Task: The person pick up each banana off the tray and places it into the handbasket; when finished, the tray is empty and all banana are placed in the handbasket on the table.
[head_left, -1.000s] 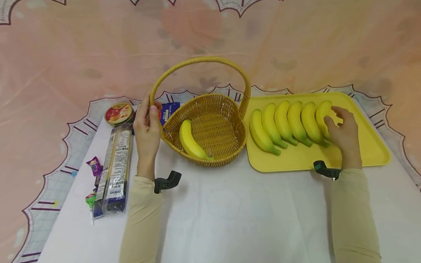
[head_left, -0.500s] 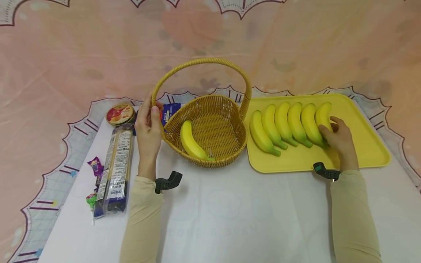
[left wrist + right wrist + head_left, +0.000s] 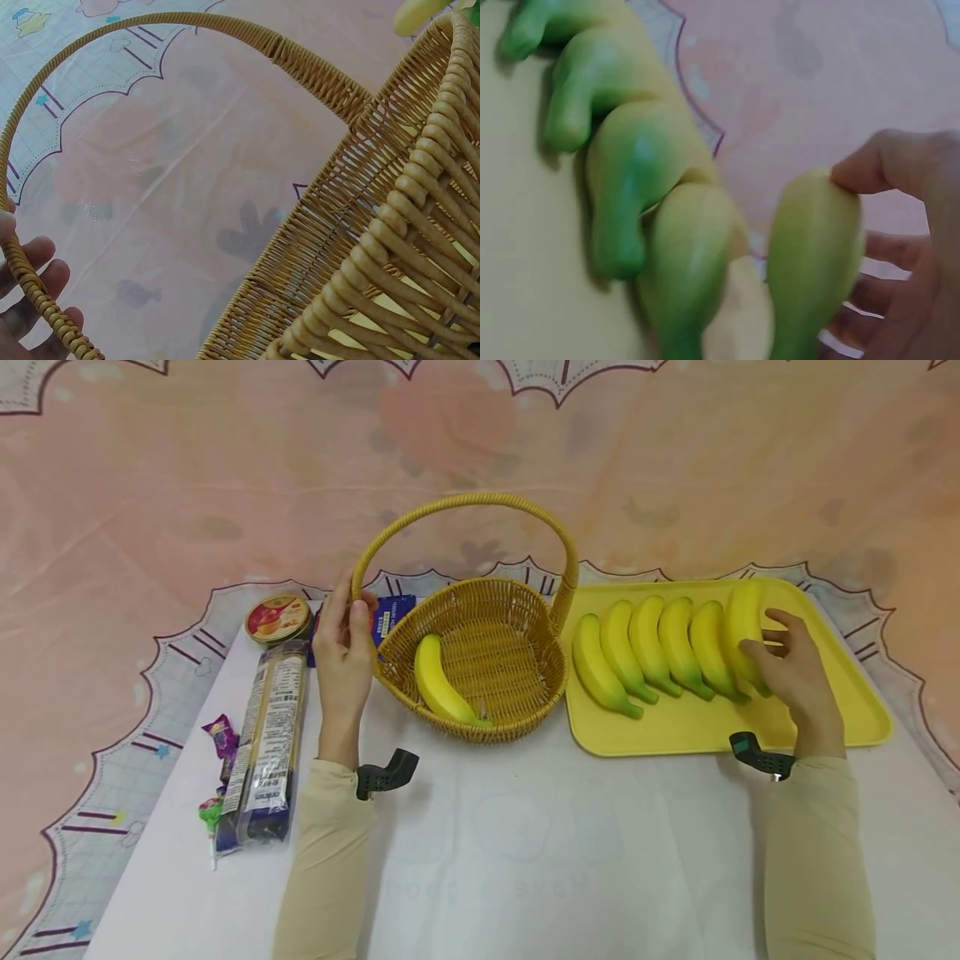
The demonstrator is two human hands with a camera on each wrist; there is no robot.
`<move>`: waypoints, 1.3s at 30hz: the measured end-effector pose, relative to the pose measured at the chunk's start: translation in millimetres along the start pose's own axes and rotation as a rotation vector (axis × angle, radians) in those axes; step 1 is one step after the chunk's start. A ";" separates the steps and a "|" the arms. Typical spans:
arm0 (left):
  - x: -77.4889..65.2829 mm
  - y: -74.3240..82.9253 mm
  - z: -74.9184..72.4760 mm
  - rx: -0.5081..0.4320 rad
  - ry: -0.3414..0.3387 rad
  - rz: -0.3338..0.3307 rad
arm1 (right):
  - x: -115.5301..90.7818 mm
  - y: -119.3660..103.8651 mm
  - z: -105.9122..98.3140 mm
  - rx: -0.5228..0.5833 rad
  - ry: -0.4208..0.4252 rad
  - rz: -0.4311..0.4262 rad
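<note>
My left hand (image 3: 341, 672) holds the near left end of the handle of a woven wicker basket (image 3: 498, 672). In the left wrist view its fingertips (image 3: 52, 277) show behind the wrapped handle (image 3: 45, 304). One yellow banana (image 3: 438, 681) lies inside, along the basket's left wall. At the right, my right hand (image 3: 806, 672) pinches the rightmost banana (image 3: 745, 627), thumb on the near side and fingers behind it. That banana (image 3: 814, 262) stands apart from the row in the right wrist view, raised off the tray. Several other bananas (image 3: 648, 647) lie side by side on the yellow tray (image 3: 847, 702).
Left of the basket lie a long clear-wrapped packet (image 3: 266, 743), a round tin (image 3: 277, 618) and a blue box (image 3: 396, 610) partly behind my left hand. A purple-wrapped sweet (image 3: 221, 735) and a green lollipop (image 3: 211, 814) lie by the packet. A patterned cloth (image 3: 480, 443) hangs behind.
My right hand has closed on the rightmost banana and lifted it slightly off the tray. The left hand keeps its hold on the basket handle.
</note>
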State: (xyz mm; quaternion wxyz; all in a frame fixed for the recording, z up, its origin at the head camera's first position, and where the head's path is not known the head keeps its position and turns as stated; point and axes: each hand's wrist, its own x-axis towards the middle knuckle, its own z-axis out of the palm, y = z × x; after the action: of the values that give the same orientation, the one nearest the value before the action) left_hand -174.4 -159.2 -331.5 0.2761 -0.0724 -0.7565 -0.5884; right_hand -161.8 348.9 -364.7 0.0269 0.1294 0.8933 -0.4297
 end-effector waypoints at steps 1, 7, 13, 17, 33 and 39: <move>0.0 0.3 0.1 0.001 0.000 -0.005 | -1.3 -2.8 -0.3 -0.005 -0.018 -0.009; -0.6 -1.5 -1.1 0.000 -0.003 -0.010 | -10.9 -21.3 -1.9 -0.069 -0.146 -0.077; -1.8 -1.1 -0.9 -0.006 -0.006 -0.023 | -25.8 -39.1 -4.7 -0.190 -0.315 -0.184; -1.4 -1.6 0.3 -0.001 -0.005 -0.031 | -36.1 -48.6 -3.5 -0.240 -0.395 -0.262; 0.2 -1.6 3.2 0.017 -0.001 0.009 | -65.5 -93.7 32.8 -0.293 -0.521 -0.587; -2.7 17.0 3.0 0.018 -0.003 -0.018 | -66.2 -113.7 68.8 -0.255 -0.563 -0.649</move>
State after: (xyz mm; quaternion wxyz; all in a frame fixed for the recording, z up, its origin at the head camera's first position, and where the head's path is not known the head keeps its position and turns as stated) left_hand -165.8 -150.8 -318.9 0.2706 -0.0640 -0.7627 -0.5839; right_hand -131.2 214.0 -311.0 0.1486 -0.2841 0.8913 -0.3207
